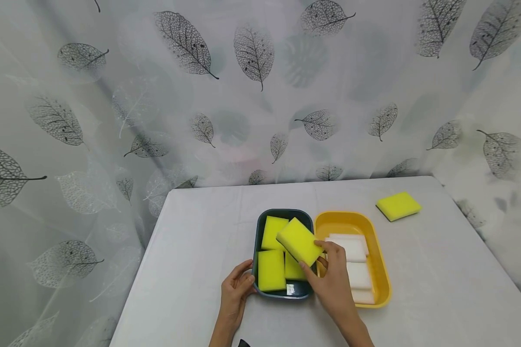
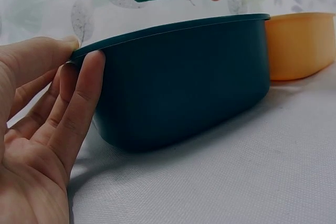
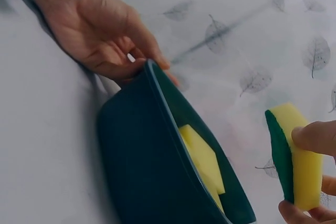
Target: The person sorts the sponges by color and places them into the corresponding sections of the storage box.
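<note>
My right hand [image 1: 333, 277] holds a yellow sponge [image 1: 300, 241] by its edge, raised over the dark teal bin [image 1: 282, 295]. A green scouring layer shows on the underside of that sponge [image 3: 294, 156] in the right wrist view. Three more yellow sponges [image 1: 271, 271] lie inside the bin, one partly hidden by the held one. At the bin's left side, my left hand [image 1: 235, 292] pinches the rim between thumb and fingers, plainest in the left wrist view, where the hand [image 2: 47, 103] fills the left side.
Right beside the teal bin stands a yellow bin [image 1: 384, 284] with several white sponge-like blocks [image 1: 358, 275]. Another yellow sponge [image 1: 398, 206] lies at the table's back right. The white-covered table [image 1: 191, 250] meets a leaf-printed curtain [image 1: 252, 120] behind and at the sides.
</note>
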Demonstrator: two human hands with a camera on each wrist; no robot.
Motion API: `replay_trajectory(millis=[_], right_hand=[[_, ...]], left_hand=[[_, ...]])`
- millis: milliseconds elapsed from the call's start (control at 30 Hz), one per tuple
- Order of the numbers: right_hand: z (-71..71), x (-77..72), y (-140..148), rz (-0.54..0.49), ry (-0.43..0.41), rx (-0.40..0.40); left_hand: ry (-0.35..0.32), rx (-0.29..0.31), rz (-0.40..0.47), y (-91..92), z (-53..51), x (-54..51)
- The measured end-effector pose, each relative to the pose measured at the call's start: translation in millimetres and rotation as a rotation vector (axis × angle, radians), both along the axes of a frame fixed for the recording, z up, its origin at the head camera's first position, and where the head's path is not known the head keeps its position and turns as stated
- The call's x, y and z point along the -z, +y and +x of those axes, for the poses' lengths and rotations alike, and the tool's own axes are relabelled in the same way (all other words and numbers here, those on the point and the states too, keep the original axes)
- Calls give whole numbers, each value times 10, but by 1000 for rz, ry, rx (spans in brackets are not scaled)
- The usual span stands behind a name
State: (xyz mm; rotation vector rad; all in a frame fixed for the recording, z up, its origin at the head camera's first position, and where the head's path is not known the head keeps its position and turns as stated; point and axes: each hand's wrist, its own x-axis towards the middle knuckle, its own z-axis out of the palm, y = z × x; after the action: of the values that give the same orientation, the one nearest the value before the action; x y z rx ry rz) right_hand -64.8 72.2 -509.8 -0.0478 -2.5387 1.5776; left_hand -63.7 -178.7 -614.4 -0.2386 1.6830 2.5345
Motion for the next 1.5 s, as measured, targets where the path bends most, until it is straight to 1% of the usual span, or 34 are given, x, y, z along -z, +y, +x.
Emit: replay_trajectory(millis=[100, 400, 667, 767, 900, 1033, 1133, 1233, 1500], right_hand=[[6, 4, -50, 2, -30, 4], [9, 32, -153, 21, -60, 31], [-10, 38, -235, 81, -101, 51], [-9, 56, -276, 107, -84, 46], [-5, 91, -344, 134, -36, 40], [-22, 125, -429, 227, 22, 62], [-51, 145, -494, 290, 49, 77], [-88, 164, -549, 307, 62, 76], [-197, 233, -667, 340, 53, 82]], left_hand=[[-6, 1, -6, 0, 3, -8], [-13, 7, -15, 4, -15, -29], [-9, 10, -17, 7, -16, -32], [-9, 8, -20, 10, -17, -34], [-9, 4, -22, 12, -13, -38], [-8, -1, -26, 13, -8, -39], [-5, 1, -28, 12, -6, -34], [0, 4, -27, 12, -7, -27], [-2, -3, -18, 14, 2, -26]])
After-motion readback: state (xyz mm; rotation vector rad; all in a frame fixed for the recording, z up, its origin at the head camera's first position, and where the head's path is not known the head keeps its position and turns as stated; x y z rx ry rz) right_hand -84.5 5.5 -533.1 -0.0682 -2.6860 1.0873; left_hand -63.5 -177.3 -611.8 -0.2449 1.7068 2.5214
